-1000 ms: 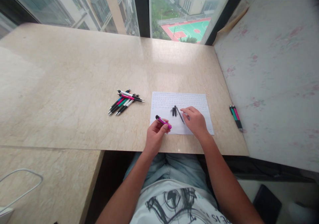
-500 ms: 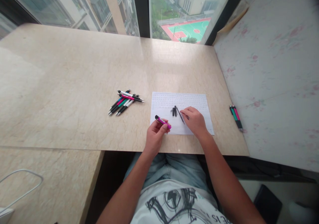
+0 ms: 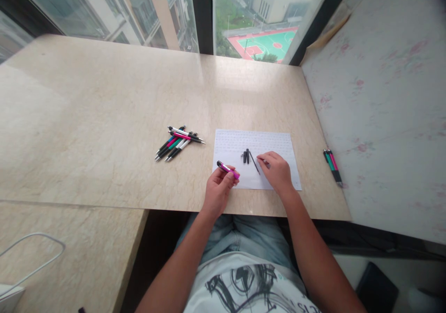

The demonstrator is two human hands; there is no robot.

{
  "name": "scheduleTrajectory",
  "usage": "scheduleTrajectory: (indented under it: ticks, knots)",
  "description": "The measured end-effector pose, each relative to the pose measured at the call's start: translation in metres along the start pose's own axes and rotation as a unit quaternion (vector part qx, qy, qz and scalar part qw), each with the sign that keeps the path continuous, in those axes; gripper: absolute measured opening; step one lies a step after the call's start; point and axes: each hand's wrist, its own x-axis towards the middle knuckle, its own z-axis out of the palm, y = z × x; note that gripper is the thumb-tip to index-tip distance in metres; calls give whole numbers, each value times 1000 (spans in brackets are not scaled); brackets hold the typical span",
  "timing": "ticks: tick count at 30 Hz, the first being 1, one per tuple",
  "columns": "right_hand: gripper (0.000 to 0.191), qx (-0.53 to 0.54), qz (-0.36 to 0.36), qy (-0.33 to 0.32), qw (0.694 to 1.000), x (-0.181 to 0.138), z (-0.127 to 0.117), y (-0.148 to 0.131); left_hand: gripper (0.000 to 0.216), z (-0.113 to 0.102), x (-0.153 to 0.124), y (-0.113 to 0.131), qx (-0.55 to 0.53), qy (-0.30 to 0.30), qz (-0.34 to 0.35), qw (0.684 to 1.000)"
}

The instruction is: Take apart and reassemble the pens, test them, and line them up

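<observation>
Left grip [image 3: 219,184] holds the purple barrel [image 3: 228,169], slanted black rod [image 3: 254,162] lies just left of right grip [image 3: 276,169] (can't tell if closed).

The sheet of paper [image 3: 226,141] lies at the front edge of the desk [image 3: 104,108], toward its front right corner. On it, the pen parts [image 3: 244,157] sit left of centre, with the refill [image 3: 254,163] just to their right. The left hand [image 3: 220,185], around a pen barrel [image 3: 228,169], is at the sheet's front left corner; the right hand [image 3: 277,169] is over its right half. Left of the sheet lies the pen pile [image 3: 179,143]; two pens [image 3: 332,166] lie along the desk's right edge. The window [image 3: 205,16] stands behind the back edge.
</observation>
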Motion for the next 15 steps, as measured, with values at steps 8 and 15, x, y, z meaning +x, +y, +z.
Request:
scheduleTrajectory:
  ticks: [8, 15]
  knots:
    - [16, 322, 147, -22, 935, -25, -7, -37, 25, 0, -1, 2, -19, 1, -14, 1000]
    - [14, 429, 168, -62, 885, -45, -1, -67, 28, -2, 0, 3, -40, 18, -21, 999]
